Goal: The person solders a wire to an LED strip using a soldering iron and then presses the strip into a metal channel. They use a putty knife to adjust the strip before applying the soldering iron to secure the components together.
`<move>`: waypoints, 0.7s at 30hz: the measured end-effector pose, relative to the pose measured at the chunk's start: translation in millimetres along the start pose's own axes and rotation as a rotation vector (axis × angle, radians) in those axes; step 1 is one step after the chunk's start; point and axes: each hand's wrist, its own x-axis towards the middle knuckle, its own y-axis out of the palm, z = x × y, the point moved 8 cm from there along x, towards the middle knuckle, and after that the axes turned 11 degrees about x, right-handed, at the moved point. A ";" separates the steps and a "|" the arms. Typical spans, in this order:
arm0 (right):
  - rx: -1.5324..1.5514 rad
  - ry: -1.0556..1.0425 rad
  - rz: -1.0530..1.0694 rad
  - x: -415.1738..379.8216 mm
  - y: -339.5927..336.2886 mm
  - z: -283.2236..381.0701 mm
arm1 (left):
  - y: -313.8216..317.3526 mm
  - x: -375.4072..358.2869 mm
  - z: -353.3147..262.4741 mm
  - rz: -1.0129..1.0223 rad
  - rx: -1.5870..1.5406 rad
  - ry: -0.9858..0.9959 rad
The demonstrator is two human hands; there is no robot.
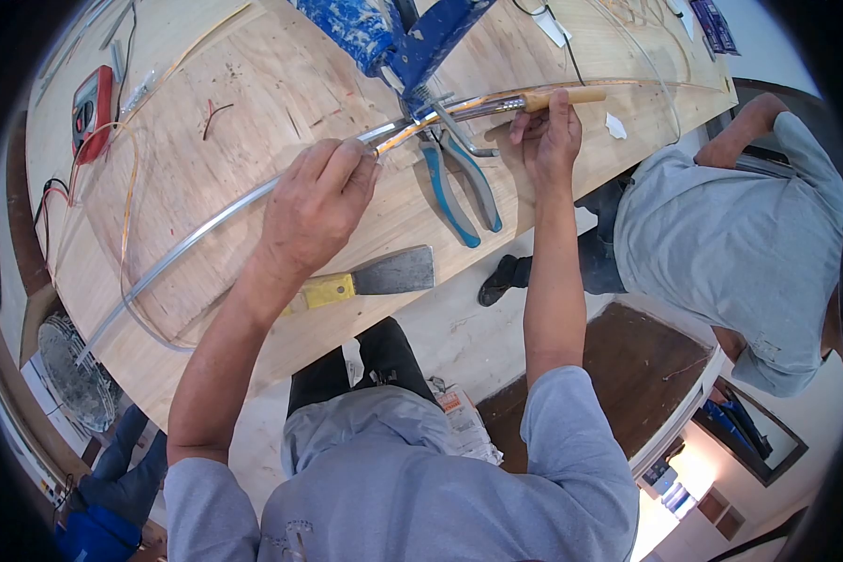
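Note:
My left hand [318,201] has its fingers closed on a long, curved metal channel [217,217] near the middle of its length. At those fingertips, an orange-lit strip [398,139] runs along the channel. My right hand [551,140] grips the tan wooden handle [585,96] of a slim tool with a metal front part, which points left along the strip. Between my hands lie blue-and-grey-handled pliers [461,192], their jaws hidden under the channel and a metal clamp rod [468,139]. A yellow-handled scraper [393,272] lies below, near the table edge.
A blue, paint-spattered tool [403,42] stands at the table's far side. On the left are a red multimeter [91,112] and loose wires [126,215]. A co-worker [731,234] stands close at the right; another person's legs [117,468] show at lower left.

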 end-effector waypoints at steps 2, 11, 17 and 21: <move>0.000 0.007 -0.003 0.0 -1.0 -0.3 | 0.3 -0.3 0.2 -0.001 0.001 0.000; 0.025 0.007 -0.013 0.3 -2.7 0.1 | 1.6 -0.1 -0.7 0.013 0.010 0.006; 0.015 0.019 -0.028 0.1 -1.7 -0.4 | 1.9 0.2 -1.5 0.017 0.014 0.006; 0.007 0.028 -0.012 0.0 -1.5 -0.9 | 3.2 -0.2 -1.0 0.023 0.003 -0.012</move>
